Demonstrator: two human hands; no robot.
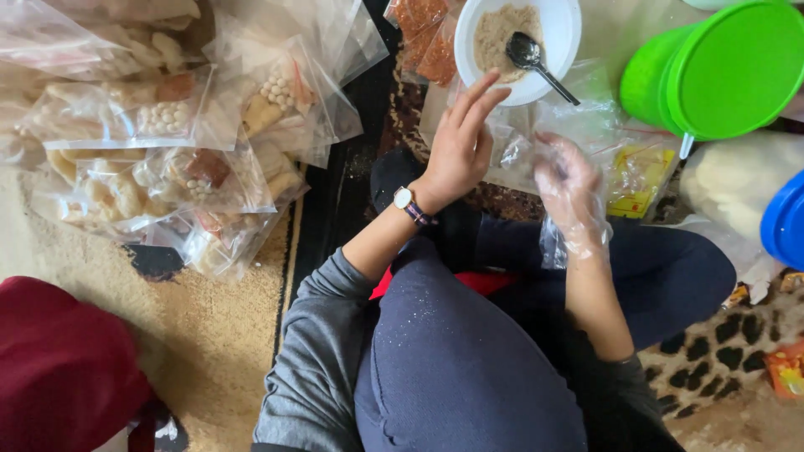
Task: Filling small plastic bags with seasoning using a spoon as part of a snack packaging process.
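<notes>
The fingers (481, 96) of the left hand (459, 146) are spread open and hold nothing. Their tips sit right at the near rim of a white bowl (563, 38). A wristwatch (405, 199) with a white face is on that wrist.

The right hand (568, 188) wears a thin see-through plastic glove. Its fingers (553, 159) are bent a little, and I cannot tell if they pinch anything. They are on a small clear plastic bag (515, 151) that lies between the two hands, just below the bowl.

The bowl holds brown powder (498, 33), and a black spoon (536, 60) rests in it with its handle poking over the rim.

Beside the bowl, to the left, lie small bags of red-orange powder (423, 33). To the right stands a green tub with a green lid (724, 71). Below it is a flat bag with something yellow (636, 176) inside. A blue lid (785, 222) peeks in at the right edge, next to a pale bag (733, 180).

Far to the left, on the floor mat (209, 335), is a heap of clear bags filled with pale crackers and little white balls (167, 159). The person sits cross-legged in dark blue trousers (469, 360). A dark red cloth (63, 368) lies in the bottom left corner.
</notes>
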